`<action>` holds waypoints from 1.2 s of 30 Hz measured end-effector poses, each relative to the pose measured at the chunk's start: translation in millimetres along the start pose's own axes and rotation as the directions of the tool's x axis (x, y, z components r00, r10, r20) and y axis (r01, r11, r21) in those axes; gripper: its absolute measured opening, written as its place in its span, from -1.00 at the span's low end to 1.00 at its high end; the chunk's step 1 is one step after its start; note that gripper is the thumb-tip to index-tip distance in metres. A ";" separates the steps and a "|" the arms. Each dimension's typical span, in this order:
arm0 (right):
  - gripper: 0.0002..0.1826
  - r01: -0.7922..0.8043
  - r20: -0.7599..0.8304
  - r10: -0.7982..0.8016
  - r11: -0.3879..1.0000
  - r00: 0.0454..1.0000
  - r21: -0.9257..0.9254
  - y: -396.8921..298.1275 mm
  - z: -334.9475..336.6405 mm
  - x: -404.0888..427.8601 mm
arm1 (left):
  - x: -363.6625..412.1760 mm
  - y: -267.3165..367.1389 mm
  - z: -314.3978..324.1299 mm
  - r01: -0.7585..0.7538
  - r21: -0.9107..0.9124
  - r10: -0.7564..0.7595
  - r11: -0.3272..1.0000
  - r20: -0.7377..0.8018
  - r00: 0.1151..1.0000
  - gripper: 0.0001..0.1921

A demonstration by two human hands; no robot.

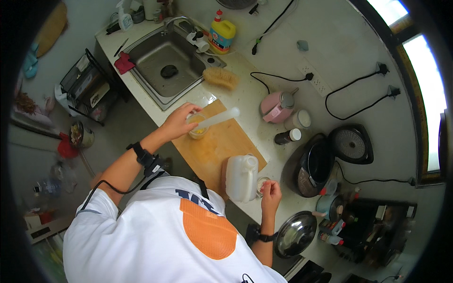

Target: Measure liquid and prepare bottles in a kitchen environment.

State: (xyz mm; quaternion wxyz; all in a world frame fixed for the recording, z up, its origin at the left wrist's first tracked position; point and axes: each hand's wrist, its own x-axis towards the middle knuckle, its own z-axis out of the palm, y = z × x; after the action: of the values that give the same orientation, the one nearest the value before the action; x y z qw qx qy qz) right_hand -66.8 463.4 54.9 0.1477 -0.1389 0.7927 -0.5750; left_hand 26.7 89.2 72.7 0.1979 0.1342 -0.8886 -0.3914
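My left hand [180, 120] grips a clear cup [200, 132] with something yellow in the bottom, over the cutting board's far end. A translucent white stick-like utensil [221, 117] leans out of the cup, its thick end pointing right. Under them lies a wooden cutting board [212, 152]. A translucent plastic jug [240, 178] with a handle stands at the board's near right end. Beside it, my right hand [271, 192] has its fingers drawn together at the rim of a small round container [262, 183]. Whether those fingers hold anything is unclear.
A steel sink [168, 60] lies beyond the board, with a tan sponge [221, 78] by its corner. Along the wall are a pink kettle [276, 108], a lidded jar [299, 119], a dark bottle [287, 136] and an open rice cooker [308, 169]. A pot lid [296, 233] lies near my right wrist.
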 end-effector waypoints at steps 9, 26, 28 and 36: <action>-0.58 0.219 -0.078 -0.317 0.793 0.945 -0.568 -46.9 52.6 -34.8 | 42.0 13.3 9.8 0.086 -0.130 -0.031 0.988 0.377 0.926 -0.59; -0.69 0.084 -0.242 -0.250 0.838 0.937 -0.540 -50.4 64.0 -26.7 | 35.3 -19.7 -11.4 0.100 -0.231 -0.073 0.968 0.122 0.990 -0.58; -0.67 0.094 -0.239 -0.265 0.829 0.934 -0.552 -54.3 62.9 -26.8 | 41.0 -15.4 -7.4 0.086 -0.187 -0.070 0.979 0.089 0.994 -0.60; -0.52 0.159 -0.186 -0.347 0.760 0.919 -0.630 -71.1 60.4 -27.7 | 52.4 -33.9 12.9 0.133 -0.131 -0.107 0.982 0.192 0.976 -0.54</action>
State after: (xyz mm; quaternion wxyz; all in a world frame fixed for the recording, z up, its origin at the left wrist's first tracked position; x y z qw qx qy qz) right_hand -14.0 400.2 106.8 -0.1029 -0.1991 0.9203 -0.3207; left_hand -22.8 54.6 52.3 0.1000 0.1364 -0.8631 -0.4759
